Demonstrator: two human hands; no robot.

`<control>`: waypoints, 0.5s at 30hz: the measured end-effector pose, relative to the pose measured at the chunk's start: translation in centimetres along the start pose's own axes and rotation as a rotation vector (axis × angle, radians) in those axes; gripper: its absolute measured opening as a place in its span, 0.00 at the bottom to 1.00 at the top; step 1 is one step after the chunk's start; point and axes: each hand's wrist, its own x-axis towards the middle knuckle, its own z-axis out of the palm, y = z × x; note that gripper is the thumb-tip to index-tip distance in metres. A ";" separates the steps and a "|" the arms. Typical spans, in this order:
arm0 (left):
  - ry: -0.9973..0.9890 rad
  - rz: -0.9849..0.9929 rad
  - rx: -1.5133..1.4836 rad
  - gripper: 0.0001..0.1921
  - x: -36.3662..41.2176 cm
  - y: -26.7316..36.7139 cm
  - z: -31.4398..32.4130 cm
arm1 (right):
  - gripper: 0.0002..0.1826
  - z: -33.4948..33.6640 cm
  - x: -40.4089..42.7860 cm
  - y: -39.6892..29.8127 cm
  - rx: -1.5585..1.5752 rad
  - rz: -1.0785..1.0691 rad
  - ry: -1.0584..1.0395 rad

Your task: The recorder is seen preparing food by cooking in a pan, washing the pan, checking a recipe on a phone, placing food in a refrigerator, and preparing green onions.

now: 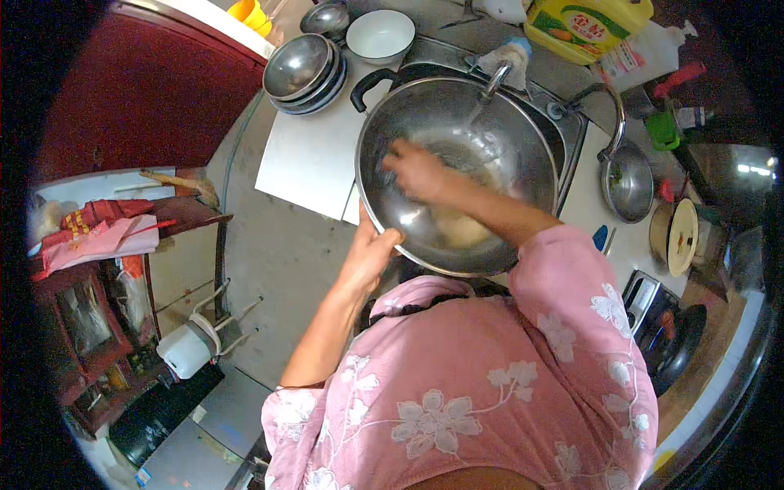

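A large steel wok (502, 147) with a black side handle (370, 89) rests over the sink (572, 147), tilted toward me. My left hand (373, 245) grips its near left rim, the thumb on the edge. Inside the wok, my right hand (419, 171) is blurred by motion against the left part of the inner wall. Its fingers are bent, and whether they hold a scrubber is too blurred to tell. Some cloudy liquid (462, 226) seems to lie in the bottom. A chrome tap (499, 79) reaches over the far rim, with a cloth (511, 61) behind it.
Stacked metal bowls (300, 67) and a white enamel bowl (381, 37) stand on the left counter (306, 159). Rightward are a steel bowl (628, 184), a lidded pot (681, 236) and a gas stove (661, 337). A yellow jug (588, 27) stands behind the sink.
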 end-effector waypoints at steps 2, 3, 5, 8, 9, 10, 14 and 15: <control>0.019 -0.042 -0.008 0.36 -0.3 0.1 -0.1 | 0.13 -1.4 -1.7 -3.0 0.231 -0.108 -0.162; 0.023 -0.057 -0.044 0.36 -0.2 -0.4 -0.4 | 0.13 -2.2 -3.1 -3.5 0.327 -0.158 -0.281; 0.026 -0.068 -0.081 0.36 -0.1 -0.7 -0.5 | 0.18 -3.7 -5.8 -2.7 0.376 -0.273 -0.589; 0.044 -0.023 -0.118 0.42 -0.2 -1.0 -0.8 | 0.15 -6.4 -8.8 -0.6 0.024 -0.142 -0.931; 0.050 -0.022 -0.118 0.42 -0.3 -1.2 -1.0 | 0.14 -8.2 -8.6 -0.4 -0.074 -0.029 -1.002; 0.049 -0.011 -0.071 0.39 -0.5 -1.2 -1.0 | 0.13 -7.6 -9.3 1.2 -0.169 0.099 -0.873; 0.035 0.056 -0.026 0.36 -0.2 -2.0 -1.2 | 0.12 -5.6 -6.7 4.7 -0.288 0.317 -0.273; 0.036 0.057 -0.019 0.36 -0.1 -2.1 -1.2 | 0.12 -4.6 -5.4 5.1 -0.289 0.320 -0.119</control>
